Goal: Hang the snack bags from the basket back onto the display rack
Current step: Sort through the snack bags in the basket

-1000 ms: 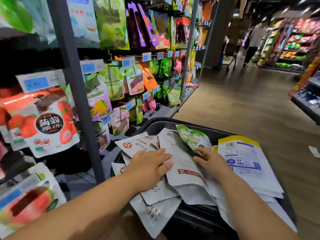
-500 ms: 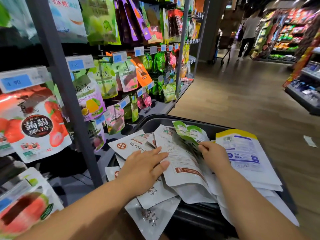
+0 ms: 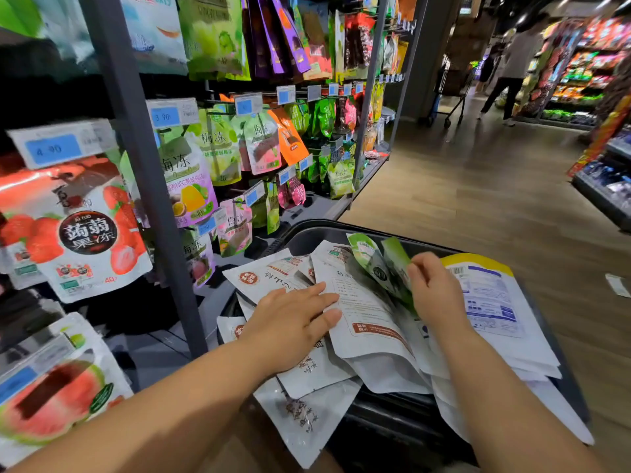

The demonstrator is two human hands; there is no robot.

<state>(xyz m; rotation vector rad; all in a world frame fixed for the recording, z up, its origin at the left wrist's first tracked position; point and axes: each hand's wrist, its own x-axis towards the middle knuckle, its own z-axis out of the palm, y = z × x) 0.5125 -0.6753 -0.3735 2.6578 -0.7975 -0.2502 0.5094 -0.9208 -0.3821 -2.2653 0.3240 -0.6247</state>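
Right hand [image 3: 433, 290] is pinching a green bag [image 3: 367, 259], left hand [image 3: 293, 324] is lying flat on the pile [image 3: 368, 315], and the basket [image 3: 324, 230] is looking full, most hanging seemingly ahead.

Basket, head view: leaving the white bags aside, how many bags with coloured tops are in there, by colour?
Green-topped bags: 2
Yellow-topped bag: 1
Total: 3
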